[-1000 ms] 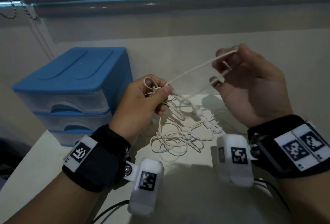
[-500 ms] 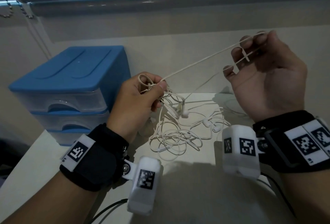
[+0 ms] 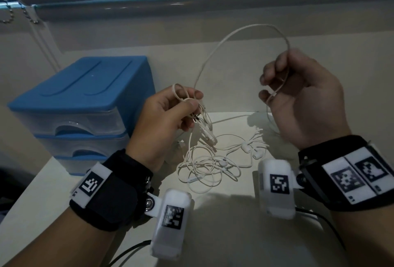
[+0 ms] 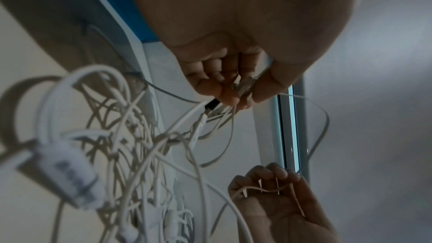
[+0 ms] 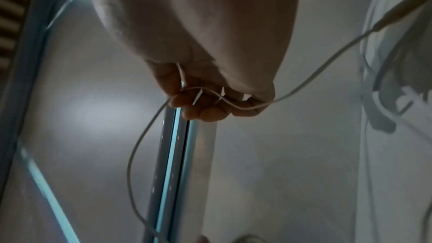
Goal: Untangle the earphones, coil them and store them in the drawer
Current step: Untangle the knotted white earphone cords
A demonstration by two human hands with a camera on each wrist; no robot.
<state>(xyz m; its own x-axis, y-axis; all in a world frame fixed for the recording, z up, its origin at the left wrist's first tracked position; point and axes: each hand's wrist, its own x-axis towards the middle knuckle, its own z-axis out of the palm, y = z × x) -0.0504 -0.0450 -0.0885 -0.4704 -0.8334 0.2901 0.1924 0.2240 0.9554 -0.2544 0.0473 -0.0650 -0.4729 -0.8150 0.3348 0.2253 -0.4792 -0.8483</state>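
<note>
White earphones (image 3: 210, 164) lie in a tangled heap on the pale table (image 3: 230, 234), several earbuds showing among the loops. My left hand (image 3: 170, 115) pinches a small coil of the cable (image 3: 181, 94) between thumb and fingers above the heap; the left wrist view shows the same pinch (image 4: 240, 90). A slack arc of cable (image 3: 245, 30) rises from there and drops into my right hand (image 3: 298, 96), whose curled fingers hold the strand woven between them (image 5: 210, 97). The blue drawer unit (image 3: 81, 100) stands at the left, all drawers closed.
A wall and a window frame with a blind and bead chain (image 3: 8, 11) rise behind the table. Black wires (image 3: 128, 251) run from my wrist cameras over the near table. The drawer unit stands close to my left hand.
My right hand came back down and left toward the other hand, so the taut cable now bows up in a loose arc. The left hand keeps its pinch.
</note>
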